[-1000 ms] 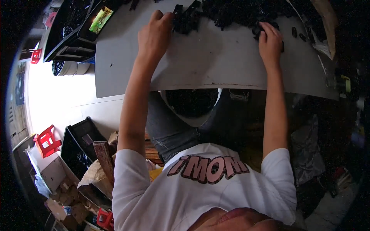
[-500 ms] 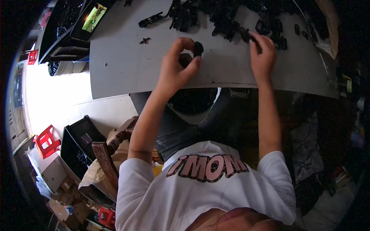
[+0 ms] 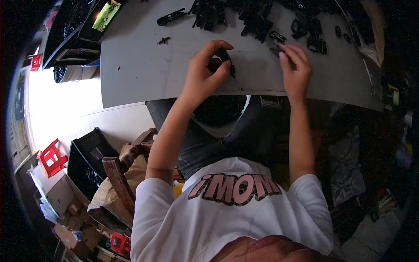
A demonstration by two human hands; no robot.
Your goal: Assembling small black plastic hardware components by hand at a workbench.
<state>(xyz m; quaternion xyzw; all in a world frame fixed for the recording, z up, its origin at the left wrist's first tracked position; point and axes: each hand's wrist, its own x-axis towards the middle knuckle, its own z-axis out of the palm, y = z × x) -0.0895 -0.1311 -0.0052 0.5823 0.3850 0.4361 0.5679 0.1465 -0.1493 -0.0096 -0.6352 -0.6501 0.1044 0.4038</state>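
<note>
L hand pulled back w/ small black clip.

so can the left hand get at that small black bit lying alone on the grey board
Probably yes. The small black bit lies alone on the grey board, with bare board between it and the left hand, though that hand already pinches a black part.

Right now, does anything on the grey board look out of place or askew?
Two small black pieces lie apart from the black parts pile along the far edge: a long one and a tiny one, both askew on the grey board. Nothing looks spilled or broken.
</note>
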